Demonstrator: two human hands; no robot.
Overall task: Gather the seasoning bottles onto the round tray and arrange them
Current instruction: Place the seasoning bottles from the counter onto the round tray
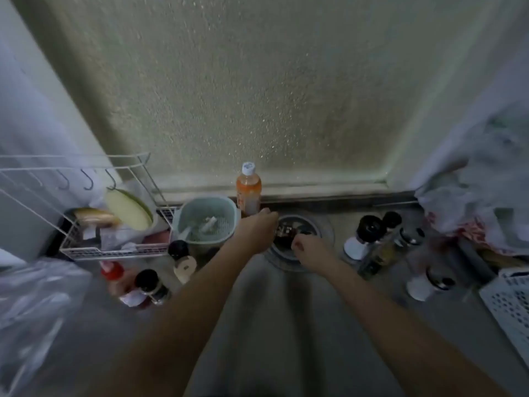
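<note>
Both hands are extended over the round tray (326, 224), set on the counter (272, 310) against the frosted wall. The left hand (256, 230) is curled at the tray's left rim; the right hand (310, 250) is curled above its near side. Whether either is grasping anything cannot be told through the blur. Dark items are seen inside the tray. Seasoning bottles are grouped left (148, 285) and right (369, 236) of it. An orange bottle (248, 190) is standing just behind the left hand, beside a green basket (206, 222).
</note>
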